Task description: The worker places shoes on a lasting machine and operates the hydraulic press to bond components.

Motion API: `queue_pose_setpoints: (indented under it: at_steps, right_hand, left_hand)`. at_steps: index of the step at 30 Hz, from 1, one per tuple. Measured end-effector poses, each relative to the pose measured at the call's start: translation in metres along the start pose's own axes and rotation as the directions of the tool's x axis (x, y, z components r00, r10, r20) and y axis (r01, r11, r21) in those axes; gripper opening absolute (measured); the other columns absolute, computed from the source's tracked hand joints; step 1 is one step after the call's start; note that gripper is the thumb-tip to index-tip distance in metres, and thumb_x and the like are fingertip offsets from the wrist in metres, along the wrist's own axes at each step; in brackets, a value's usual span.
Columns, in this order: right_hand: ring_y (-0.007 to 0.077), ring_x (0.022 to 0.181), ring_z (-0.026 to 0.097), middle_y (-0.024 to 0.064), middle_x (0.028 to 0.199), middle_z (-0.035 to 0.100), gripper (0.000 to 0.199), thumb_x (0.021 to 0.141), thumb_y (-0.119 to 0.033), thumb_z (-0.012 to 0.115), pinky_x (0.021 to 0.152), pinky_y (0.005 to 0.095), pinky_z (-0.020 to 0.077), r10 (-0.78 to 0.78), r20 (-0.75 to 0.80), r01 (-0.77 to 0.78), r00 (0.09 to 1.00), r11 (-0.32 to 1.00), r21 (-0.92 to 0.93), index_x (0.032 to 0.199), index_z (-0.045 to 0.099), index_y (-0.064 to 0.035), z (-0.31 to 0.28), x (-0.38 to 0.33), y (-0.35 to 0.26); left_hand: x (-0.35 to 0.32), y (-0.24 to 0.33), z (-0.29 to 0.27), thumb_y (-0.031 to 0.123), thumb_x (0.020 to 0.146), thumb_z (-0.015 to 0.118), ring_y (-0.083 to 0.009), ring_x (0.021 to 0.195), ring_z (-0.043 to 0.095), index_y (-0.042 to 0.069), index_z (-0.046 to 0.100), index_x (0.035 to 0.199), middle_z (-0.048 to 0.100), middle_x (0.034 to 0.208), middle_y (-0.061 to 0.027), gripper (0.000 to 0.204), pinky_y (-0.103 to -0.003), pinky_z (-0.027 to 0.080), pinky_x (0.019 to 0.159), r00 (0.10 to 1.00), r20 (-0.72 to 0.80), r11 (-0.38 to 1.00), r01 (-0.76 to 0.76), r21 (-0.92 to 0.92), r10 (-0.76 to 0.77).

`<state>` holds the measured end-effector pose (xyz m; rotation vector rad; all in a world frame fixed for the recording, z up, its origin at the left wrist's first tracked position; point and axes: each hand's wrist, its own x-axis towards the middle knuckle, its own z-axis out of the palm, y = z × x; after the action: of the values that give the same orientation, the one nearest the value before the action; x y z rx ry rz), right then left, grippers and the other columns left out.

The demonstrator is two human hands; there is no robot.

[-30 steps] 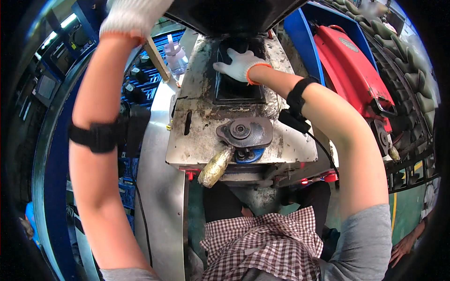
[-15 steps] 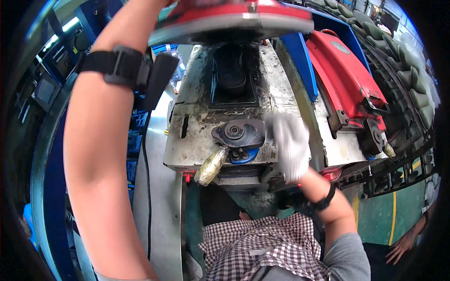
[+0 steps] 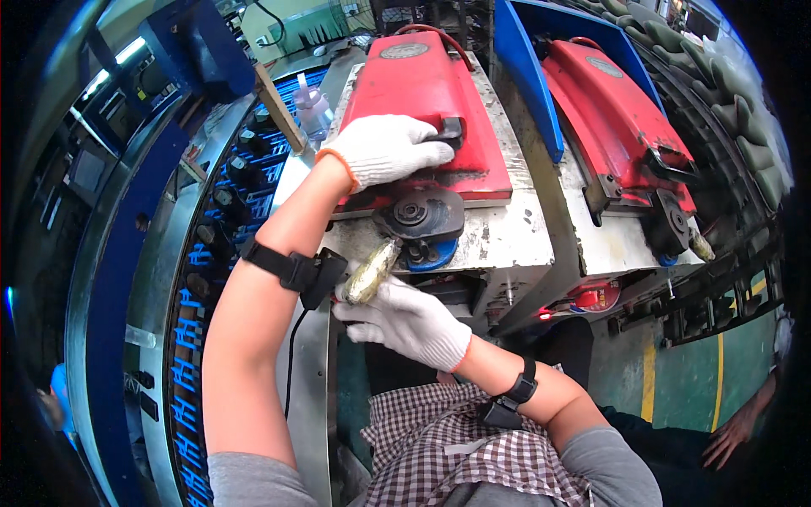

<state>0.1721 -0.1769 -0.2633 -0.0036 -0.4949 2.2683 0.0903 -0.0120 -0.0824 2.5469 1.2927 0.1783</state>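
Head view: my right hand (image 3: 414,325), fingers apart, is at the wrapped lever (image 3: 370,277), nearer it than my left (image 3: 384,154). Just in front of the red lid (image 3: 431,89), the lever slants from near left toward the lid. My left meets the lid's handle (image 3: 454,129); whether clamped, I can't tell.

Bright light fills the middle, leaving a soft sheen on the tapered red metal lid (image 3: 414,80); the slim white tube lamp (image 3: 129,49) glares at upper left, above the long dark-blue panel (image 3: 95,296) in dimness; straight edges bow toward the black rim, tinged blue near the top; curved grey-green pieces (image 3: 752,156) at far right look soft.
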Motion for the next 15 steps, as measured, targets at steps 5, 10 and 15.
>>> queue_pose_setpoints:
  at_steps: [5, 10, 15]
  right_hand:
    - [0.0289, 0.124, 0.063, 0.0067, 0.134, 0.063, 0.039, 0.106, -0.033, 0.067, 0.109, 0.0526, 0.0517, 0.049, 0.044, -0.061, 0.998, 0.947, 0.315, 0.140, 0.058, -0.0164, 0.006, 0.011, -0.004]
    - [0.0166, 0.075, 0.048, -0.0012, 0.085, 0.052, 0.043, 0.103, -0.048, 0.067, 0.072, 0.0333, 0.0401, 0.055, -0.044, -0.039, 0.998, 0.955, 0.294, 0.123, 0.063, -0.0104, 0.017, -0.022, -0.032]
    - [0.0142, 0.077, 0.056, 0.0003, 0.087, 0.059, 0.062, 0.108, -0.048, 0.061, 0.074, 0.0335, 0.0491, -0.156, -0.265, 0.151, 0.952, 0.988, -0.040, 0.153, 0.051, -0.0068, 0.010, -0.103, -0.102]
  left_hand:
    - [-0.001, -0.007, 0.005, 0.057, 0.100, 0.061, -0.0339, 0.097, 0.073, 0.011, 0.079, 0.114, 0.078, 0.100, -0.0162, 0.051, -0.042, 0.054, 0.092, 0.994, -0.093, 0.998, -0.048, 0.046, 0.052]
    - [-0.001, -0.011, 0.017, 0.057, 0.100, 0.060, -0.0352, 0.100, 0.073, 0.010, 0.078, 0.114, 0.077, 0.103, -0.0174, 0.052, -0.043, 0.053, 0.093, 0.995, -0.099, 0.998, -0.025, 0.051, 0.030]
    - [-0.001, -0.011, 0.021, 0.054, 0.102, 0.062, -0.0359, 0.098, 0.073, 0.006, 0.076, 0.111, 0.075, 0.101, -0.0190, 0.051, -0.042, 0.053, 0.091, 0.979, -0.172, 0.993, -0.100, 0.059, 0.109]
